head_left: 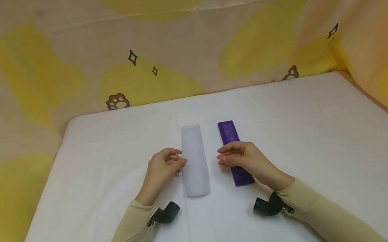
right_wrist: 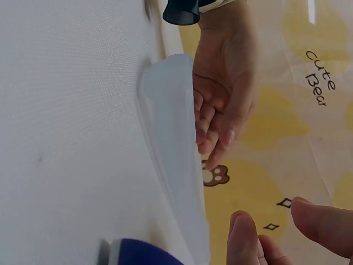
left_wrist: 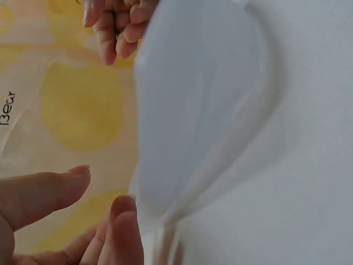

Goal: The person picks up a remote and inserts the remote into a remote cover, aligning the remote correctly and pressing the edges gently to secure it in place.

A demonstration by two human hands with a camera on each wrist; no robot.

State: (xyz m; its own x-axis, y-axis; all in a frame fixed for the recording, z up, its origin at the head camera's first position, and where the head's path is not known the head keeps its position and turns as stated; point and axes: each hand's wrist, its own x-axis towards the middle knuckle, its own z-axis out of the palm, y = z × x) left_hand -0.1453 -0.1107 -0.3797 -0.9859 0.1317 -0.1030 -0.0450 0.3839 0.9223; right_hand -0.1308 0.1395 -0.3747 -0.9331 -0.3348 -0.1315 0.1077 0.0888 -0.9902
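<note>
A long, pale, translucent plastic case (head_left: 197,173) with rounded edges lies lengthwise on the white table. My left hand (head_left: 161,170) hovers at its left edge, fingertips overlapping that edge in the head view. In the left wrist view a gap shows between thumb and fingers (left_wrist: 126,221), close by the pale case (left_wrist: 193,99). To the right lies a slim dark purple box (head_left: 229,130) with small pale print at its far end. My right hand (head_left: 248,160) is over this box, fingers loosely bent and holding nothing, covering its middle. The box's end (right_wrist: 144,254) peeks in at the bottom of the right wrist view.
White cloth covers the table (head_left: 81,217). A yellow-and-beige patterned curtain (head_left: 175,37) rises behind the table and along its sides. Black wrist camera mounts (head_left: 167,213) stick out from both sleeves, low over the cloth. A narrow strip of cloth separates case and box.
</note>
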